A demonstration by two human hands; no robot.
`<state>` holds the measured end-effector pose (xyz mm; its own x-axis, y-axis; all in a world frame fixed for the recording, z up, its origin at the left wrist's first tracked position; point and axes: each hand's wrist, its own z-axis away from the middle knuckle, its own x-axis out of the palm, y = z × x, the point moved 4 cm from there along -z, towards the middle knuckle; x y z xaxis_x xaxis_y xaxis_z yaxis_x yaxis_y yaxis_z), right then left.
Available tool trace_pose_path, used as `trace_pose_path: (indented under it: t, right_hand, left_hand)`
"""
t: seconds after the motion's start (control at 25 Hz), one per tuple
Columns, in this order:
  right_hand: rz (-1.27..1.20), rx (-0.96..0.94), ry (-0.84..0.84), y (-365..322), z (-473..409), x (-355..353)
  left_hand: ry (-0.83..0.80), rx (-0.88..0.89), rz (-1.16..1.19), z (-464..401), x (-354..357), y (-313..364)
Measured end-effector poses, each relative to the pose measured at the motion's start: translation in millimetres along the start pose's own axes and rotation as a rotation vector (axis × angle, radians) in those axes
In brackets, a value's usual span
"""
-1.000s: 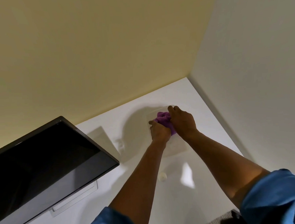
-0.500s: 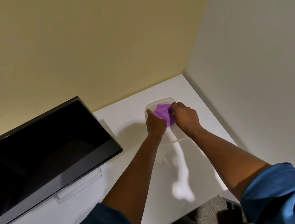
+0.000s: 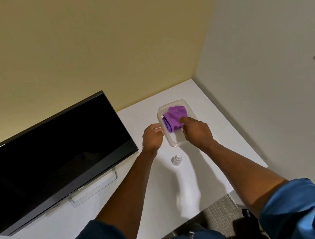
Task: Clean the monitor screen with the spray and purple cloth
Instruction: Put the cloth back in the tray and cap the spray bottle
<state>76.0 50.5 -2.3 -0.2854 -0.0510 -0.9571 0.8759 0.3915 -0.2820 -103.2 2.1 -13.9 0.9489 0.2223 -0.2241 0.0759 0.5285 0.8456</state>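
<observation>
a crumpled purple microfibre cloth (image 3: 174, 120) lies inside a clear rectangular plastic container (image 3: 188, 107) w/ rounded corners, filling its far half; the near half of the tub looks bare. the container sits on a white desk (image 3: 217, 134) toward the back right corner, near where a pale yellow wall (image 3: 96, 49) meets a grey-white side wall (image 3: 268, 78). right hand (image 3: 197, 133) reaches over the tub's near-right side, fingertips (image 3: 183, 119) on the near edge of the cloth; fingers are curled down, but whether they actually pinch the fabric or just rest on it i cannot tell. left hand (image 3: 152, 137) is at the tub's left rim, fingers loosely curled w/ the tips touching the rim, apparently steadying it, not wrapped round anything. a small clear spray bottle w/ a white cap (image 3: 176, 160) stands upright on the desk just in front of the container, between the two forearms, untouched by either hand. to the left stands a flat black monitor (image 3: 55, 154) w/ a dark grey lower bezel and a logo too small to read surely; screen is dark, tilted in view, on a silver rectangular stand base (image 3: 95, 192). both arms wear rolled-up blue sleeves (image 3: 294, 211). grey carpet (image 3: 222, 212) shows past the desk's near edge at bottom right.
</observation>
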Motion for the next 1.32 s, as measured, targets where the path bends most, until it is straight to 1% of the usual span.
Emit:
trace_pose_path:
  t: [0.12,0.24,0.4,0.48,0.64,0.72,0.92,1.04,1.16,1.32]
  right_hand:
    - [-0.056,0.041,0.007,-6.2,21.6,4.0]
    - [-0.085,0.076,-0.035,-7.4,46.6,13.9]
    - [-0.156,0.153,-0.085,-1.2,84.0,33.1]
    - [-0.191,0.178,-0.159,3.1,98.4,47.8]
    - [-0.277,0.226,-0.433,7.4,110.7,77.3]
    - [-0.305,0.226,-0.507,8.4,109.9,86.2]
    - [-0.298,0.176,-0.548,8.2,98.2,96.3]
    - [-0.356,0.168,-0.557,7.9,88.3,99.3]
    - [-0.401,0.118,-0.573,6.1,80.0,101.4]
    - [-0.44,0.09,-0.587,1.9,73.8,103.1]
  left_hand:
    - [-0.025,-0.016,-0.037,9.9,-11.6,-20.4]
    - [-0.029,-0.012,-0.094,15.5,-20.7,-43.3]
    - [-0.011,0.101,-0.391,21.8,-32.9,-72.0]
    - [-0.026,0.145,-0.507,23.7,-32.5,-84.2]
    - [-0.095,0.161,-0.658,26.0,-20.6,-96.5]
    - [-0.108,0.183,-0.709,25.3,-13.8,-100.4]
    - [-0.12,0.232,-0.805,20.2,-1.5,-107.5]
    - [-0.131,0.248,-0.869,14.6,3.5,-108.7]
    - [-0.153,0.301,-0.968,10.9,9.8,-106.8]
    - [-0.167,0.331,-0.997,6.7,17.1,-106.6]
